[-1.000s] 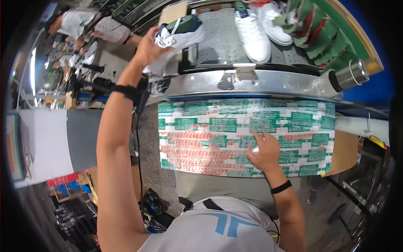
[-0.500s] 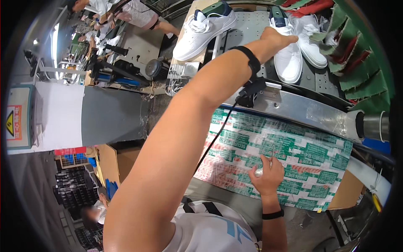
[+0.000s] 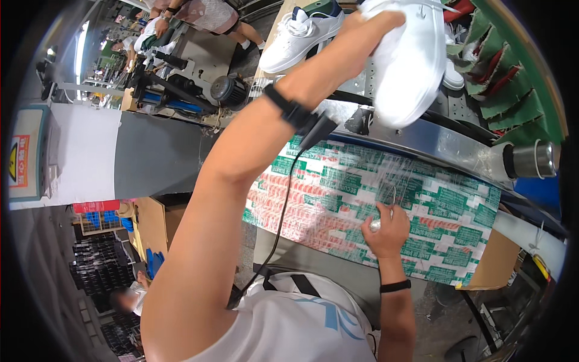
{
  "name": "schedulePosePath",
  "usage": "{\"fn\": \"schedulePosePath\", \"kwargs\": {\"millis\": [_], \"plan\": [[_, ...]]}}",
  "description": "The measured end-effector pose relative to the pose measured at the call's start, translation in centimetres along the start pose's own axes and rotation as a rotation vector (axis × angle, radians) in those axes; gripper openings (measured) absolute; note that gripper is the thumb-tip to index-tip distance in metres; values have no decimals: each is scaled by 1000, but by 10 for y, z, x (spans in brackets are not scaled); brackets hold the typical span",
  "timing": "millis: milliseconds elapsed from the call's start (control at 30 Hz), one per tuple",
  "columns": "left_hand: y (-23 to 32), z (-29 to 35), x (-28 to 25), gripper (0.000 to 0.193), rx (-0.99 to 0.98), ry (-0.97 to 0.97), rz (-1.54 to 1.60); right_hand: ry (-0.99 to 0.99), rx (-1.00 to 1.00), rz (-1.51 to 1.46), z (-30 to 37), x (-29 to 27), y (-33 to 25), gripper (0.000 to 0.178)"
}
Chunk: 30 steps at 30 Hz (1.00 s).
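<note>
My left hand (image 3: pixel 369 37) grips a white sneaker (image 3: pixel 411 72) by its upper end and holds it over the machine's metal edge, toe toward me. The sneaker is blurred by motion, and its far end is cut off by the view. My right hand (image 3: pixel 389 235) is closed around a small tool with a thin metal shaft (image 3: pixel 394 195) and a pale, shiny handle. It rests over a work surface (image 3: pixel 325 217) covered with green, white and red printed tape. The tool's exact kind is unclear.
Another white sneaker (image 3: pixel 298 36) stands at the far left of the perforated bed. Beyond the held one, a sneaker (image 3: pixel 452 75) shows partly. Green flaps (image 3: pixel 503 96) hang at right, near a metal pipe (image 3: pixel 537 160). A motor (image 3: pixel 229 89) and other people are at left.
My left hand has lifted the sneaker off the perforated bed and brought it nearer to me. My right hand still holds the tool over the taped surface.
</note>
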<state>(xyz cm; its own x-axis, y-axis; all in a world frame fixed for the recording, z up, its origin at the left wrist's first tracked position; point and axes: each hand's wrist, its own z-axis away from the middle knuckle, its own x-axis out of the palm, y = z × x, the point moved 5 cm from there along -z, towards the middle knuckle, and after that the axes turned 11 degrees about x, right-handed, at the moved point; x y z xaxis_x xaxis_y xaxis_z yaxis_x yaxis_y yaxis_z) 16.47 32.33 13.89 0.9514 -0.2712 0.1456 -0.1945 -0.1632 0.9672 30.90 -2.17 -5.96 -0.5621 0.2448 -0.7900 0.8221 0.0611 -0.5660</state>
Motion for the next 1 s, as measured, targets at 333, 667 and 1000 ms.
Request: {"fn": "schedulePosePath", "kwargs": {"millis": [333,667,1000], "plan": [[-27,354,-48,74,-300,174,-671,70,-76,-11,4,-4,-4,43],[-39,419,-67,42,-417,43,-538,-14,136,-157,26,-14,1,66],[-38,350,-189,48,-78,-223,-1298,-281,-220,-283,71,-32,-154,99]]}}
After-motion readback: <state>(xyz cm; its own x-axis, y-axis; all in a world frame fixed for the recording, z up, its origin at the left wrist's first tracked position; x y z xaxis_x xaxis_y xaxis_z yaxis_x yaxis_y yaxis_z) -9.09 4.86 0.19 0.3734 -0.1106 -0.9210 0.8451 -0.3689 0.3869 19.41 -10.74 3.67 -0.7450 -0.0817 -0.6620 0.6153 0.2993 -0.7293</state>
